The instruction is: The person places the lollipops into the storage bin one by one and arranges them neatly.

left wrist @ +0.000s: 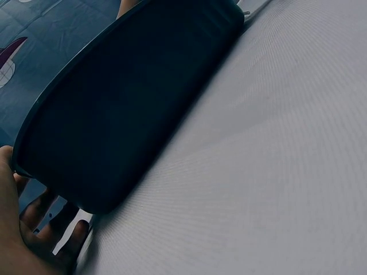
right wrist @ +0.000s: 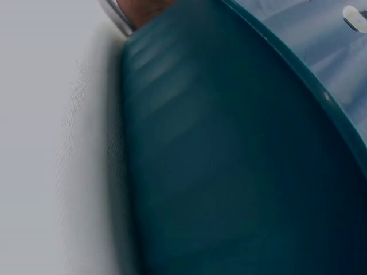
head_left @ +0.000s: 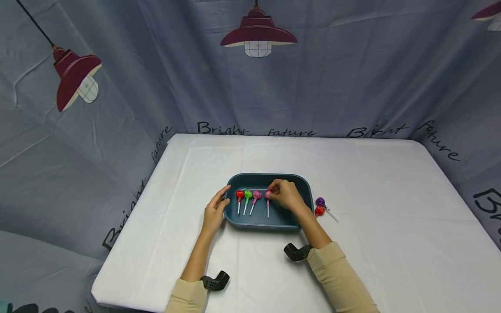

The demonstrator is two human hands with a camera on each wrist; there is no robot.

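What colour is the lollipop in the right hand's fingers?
The lollipop is pink; the head view shows it best.

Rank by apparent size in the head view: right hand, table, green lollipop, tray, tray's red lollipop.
1. Table
2. Tray
3. Right hand
4. Green lollipop and tray's red lollipop: these look alike, so not ranked against each other.
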